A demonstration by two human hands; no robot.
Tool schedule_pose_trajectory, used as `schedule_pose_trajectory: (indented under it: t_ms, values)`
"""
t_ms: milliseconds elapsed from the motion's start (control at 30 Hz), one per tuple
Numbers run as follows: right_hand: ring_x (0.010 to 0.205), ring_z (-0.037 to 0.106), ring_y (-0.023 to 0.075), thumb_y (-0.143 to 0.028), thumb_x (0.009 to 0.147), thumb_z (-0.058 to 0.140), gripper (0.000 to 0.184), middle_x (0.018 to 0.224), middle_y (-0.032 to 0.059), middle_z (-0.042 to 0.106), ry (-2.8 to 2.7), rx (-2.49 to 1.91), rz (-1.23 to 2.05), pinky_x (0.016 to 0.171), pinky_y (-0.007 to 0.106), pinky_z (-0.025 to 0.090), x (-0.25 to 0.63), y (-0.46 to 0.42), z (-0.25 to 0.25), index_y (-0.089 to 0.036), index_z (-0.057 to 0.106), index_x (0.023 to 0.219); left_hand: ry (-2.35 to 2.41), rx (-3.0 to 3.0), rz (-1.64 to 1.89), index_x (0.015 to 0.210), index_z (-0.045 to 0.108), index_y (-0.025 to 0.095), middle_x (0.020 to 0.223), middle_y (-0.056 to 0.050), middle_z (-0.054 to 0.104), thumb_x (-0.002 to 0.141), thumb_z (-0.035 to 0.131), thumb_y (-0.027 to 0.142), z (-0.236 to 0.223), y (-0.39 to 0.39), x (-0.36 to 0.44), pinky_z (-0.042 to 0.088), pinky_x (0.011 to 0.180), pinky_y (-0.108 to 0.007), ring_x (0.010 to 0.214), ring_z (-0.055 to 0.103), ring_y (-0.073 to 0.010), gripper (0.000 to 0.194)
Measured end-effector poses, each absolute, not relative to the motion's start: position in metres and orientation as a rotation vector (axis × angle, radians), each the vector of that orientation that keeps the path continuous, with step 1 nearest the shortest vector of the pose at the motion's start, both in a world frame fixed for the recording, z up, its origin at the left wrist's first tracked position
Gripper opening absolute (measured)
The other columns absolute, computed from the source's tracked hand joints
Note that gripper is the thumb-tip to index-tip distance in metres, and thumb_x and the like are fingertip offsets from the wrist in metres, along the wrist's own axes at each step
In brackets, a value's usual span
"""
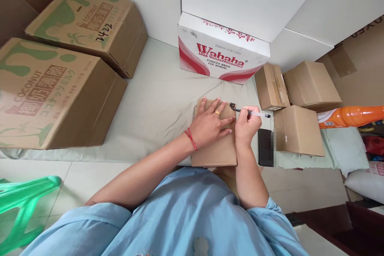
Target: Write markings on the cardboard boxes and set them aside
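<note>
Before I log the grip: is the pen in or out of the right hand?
In: the right hand is curled around the pen, both ends sticking out.

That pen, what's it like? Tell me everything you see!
The pen is slim, with a pale, see-through-looking barrel, probably plastic, and dark ends. The right hand grips it near the tip. It points nearly sideways, tip to the left, at a dark patch by the far right corner of the brown cardboard.
</note>
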State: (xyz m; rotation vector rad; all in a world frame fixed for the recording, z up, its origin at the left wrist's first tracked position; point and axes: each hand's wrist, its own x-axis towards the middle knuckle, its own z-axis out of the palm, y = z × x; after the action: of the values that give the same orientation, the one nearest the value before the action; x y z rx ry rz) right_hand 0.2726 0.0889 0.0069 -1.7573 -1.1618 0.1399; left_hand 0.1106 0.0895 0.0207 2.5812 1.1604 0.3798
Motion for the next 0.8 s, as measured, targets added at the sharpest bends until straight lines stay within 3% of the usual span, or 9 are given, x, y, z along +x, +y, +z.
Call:
schedule_pose_trajectory:
  t_ms: [333, 500, 667, 800]
  values:
    - [0.063, 0.057, 0.0156, -0.037, 0.100, 0.051, 0.016, 0.075, -0.0021, 0.060, -1.133, -1.628, 0.121, 0.067, 0.029, 0.050, 0.276, 0.079, -0.002, -0.024, 0.057, 0.092, 1.164, 2.594, 0.371, 0.154, 0.069, 0.036, 0.174, -0.022, 0.047, 0.109, 0.062, 0.057, 0.021, 0.089, 0.111, 0.023, 0.128, -0.084, 0.166, 0.038, -0.0474, 0.050]
    - [0.094, 0.071, 0.0230, -0.038, 0.108, 0.049, 0.029, 0.103, 0.0110, 0.071, -1.389, -1.655, -0.098, 0.089, 0.039, 0.058, 0.315, 0.049, -0.026, -0.019, 0.069, 0.115, 1.174, 2.595, 0.371, 0.153, 0.069, 0.036, 0.174, -0.021, 0.047, 0.110, 0.058, 0.058, 0.019, 0.088, 0.110, 0.024, 0.130, -0.081, 0.166, 0.039, -0.0452, 0.050]
    - [0.105, 0.066, 0.0298, -0.022, 0.100, 0.045, 0.041, 0.107, 0.0152, 0.067, -1.766, -1.989, -0.040, 0.098, 0.048, 0.057, 0.375, 0.009, -0.067, -0.015, 0.075, 0.127, 1.149, 2.627, 0.412, 0.148, 0.074, 0.031, 0.168, -0.020, 0.056, 0.111, 0.058, 0.053, 0.016, 0.088, 0.108, 0.031, 0.131, -0.073, 0.161, 0.046, -0.0420, 0.046]
    - [0.104, 0.062, 0.0314, -0.015, 0.094, 0.044, 0.051, 0.108, 0.0164, 0.068, -1.856, -2.121, 0.050, 0.098, 0.049, 0.056, 0.390, -0.009, -0.084, -0.014, 0.072, 0.138, 1.168, 2.641, 0.382, 0.144, 0.076, 0.027, 0.162, -0.021, 0.061, 0.114, 0.053, 0.042, 0.019, 0.083, 0.109, 0.038, 0.129, -0.068, 0.154, 0.054, -0.0385, 0.041]
